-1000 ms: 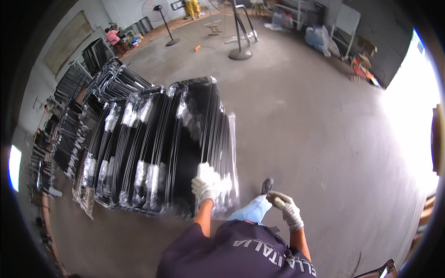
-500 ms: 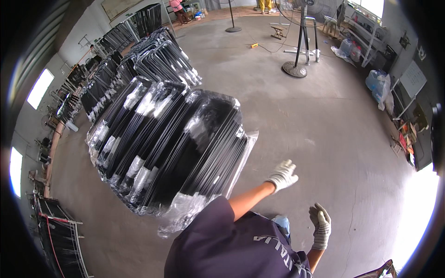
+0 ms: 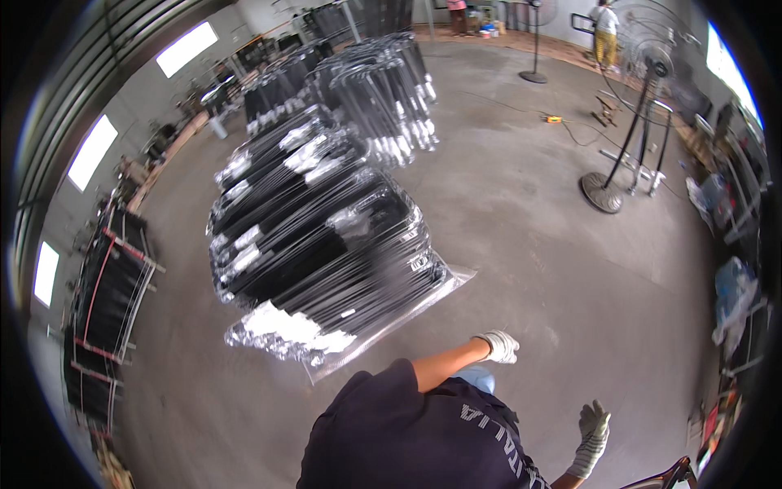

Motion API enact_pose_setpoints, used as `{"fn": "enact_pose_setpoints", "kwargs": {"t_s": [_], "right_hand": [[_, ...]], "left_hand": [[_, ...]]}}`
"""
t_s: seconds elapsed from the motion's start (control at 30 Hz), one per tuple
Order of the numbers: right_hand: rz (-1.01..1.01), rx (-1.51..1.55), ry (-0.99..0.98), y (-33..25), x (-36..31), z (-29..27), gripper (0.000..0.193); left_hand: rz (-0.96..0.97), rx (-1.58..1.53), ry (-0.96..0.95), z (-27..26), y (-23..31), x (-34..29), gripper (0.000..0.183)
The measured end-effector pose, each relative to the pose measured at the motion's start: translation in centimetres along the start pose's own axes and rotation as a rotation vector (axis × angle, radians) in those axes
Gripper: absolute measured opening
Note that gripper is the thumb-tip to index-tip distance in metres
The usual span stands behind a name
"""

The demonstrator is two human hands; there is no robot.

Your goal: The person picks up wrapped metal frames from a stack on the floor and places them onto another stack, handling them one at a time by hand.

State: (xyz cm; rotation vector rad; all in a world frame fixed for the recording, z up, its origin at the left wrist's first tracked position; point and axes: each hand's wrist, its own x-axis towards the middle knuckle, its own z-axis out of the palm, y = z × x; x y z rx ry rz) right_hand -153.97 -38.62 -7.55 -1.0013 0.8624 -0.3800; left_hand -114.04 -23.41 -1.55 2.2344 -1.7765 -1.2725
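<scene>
My left hand (image 3: 498, 347), in a white knit glove, hangs over the bare floor right of the nearest stack. Its fingers are loosely curled with nothing visible in them. My right hand (image 3: 594, 435), in a striped grey-white glove, is farther right and lower, open with fingers raised and holding nothing. Neither hand touches anything. The nearest stack of black frames (image 3: 326, 244) stands ahead and to the left, its frames packed side by side and partly wrapped in clear plastic. A plastic sheet (image 3: 391, 326) shows under its near edge.
More black frames (image 3: 379, 98) stand behind the stack. Racks with black panels (image 3: 110, 285) line the left. A pedestal fan (image 3: 603, 194) stands right, near a yellow-orange tool (image 3: 554, 119) and cable. A person (image 3: 604, 37) stands far back. Plastic bags (image 3: 733, 285) lie along the right wall.
The view has turned left, and the fan and right wall sit farther right and lower. Both hands appear lower in the picture; my left fingers look more curled. Nothing has been picked up.
</scene>
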Motion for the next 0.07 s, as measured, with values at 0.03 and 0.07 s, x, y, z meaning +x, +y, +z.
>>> {"fn": "enact_pose_setpoints", "kwargs": {"t_s": [0.03,0.07], "right_hand": [[0.013,-0.143,-0.051,-4.3,1.6,0.6,0.092],[0.019,-0.162,-0.069,-6.0,3.0,-1.0,0.092]], "left_hand": [[-0.007,-0.014,0.104,0.7,-0.6,1.7,0.047],[-0.039,-0.038,0.103,-0.3,0.0,2.2,0.048]]}}
